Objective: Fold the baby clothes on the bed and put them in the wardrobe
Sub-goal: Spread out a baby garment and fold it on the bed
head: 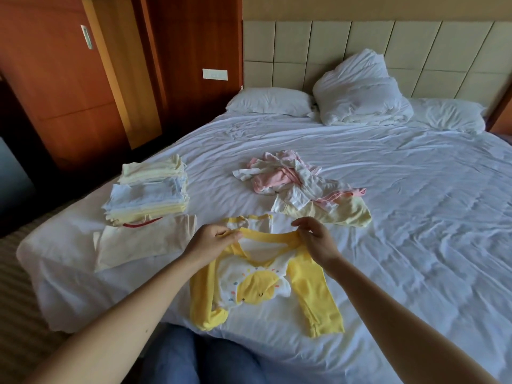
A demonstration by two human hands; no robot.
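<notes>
Left hand (213, 239) and right hand (315, 239) each pinch a shoulder of the yellow sun-print top (260, 284).

We have both hands nearly closed, thumb against curled fingertips on the neck band, which is stretched between them, and neither hand holds anything else. The body and sleeves of the top lie on the bed (415, 217) at its near edge, just ahead of our knees. One sleeve looks bunched under the body, so we judge a fold made now would come out lumpy or crooked. A loose pinch could let one shoulder drop. The folded stack (149, 192) to our left stands tall near the mattress edge and another piece set carelessly might tip it. The unfolded heap (299, 189) waits beyond.
</notes>
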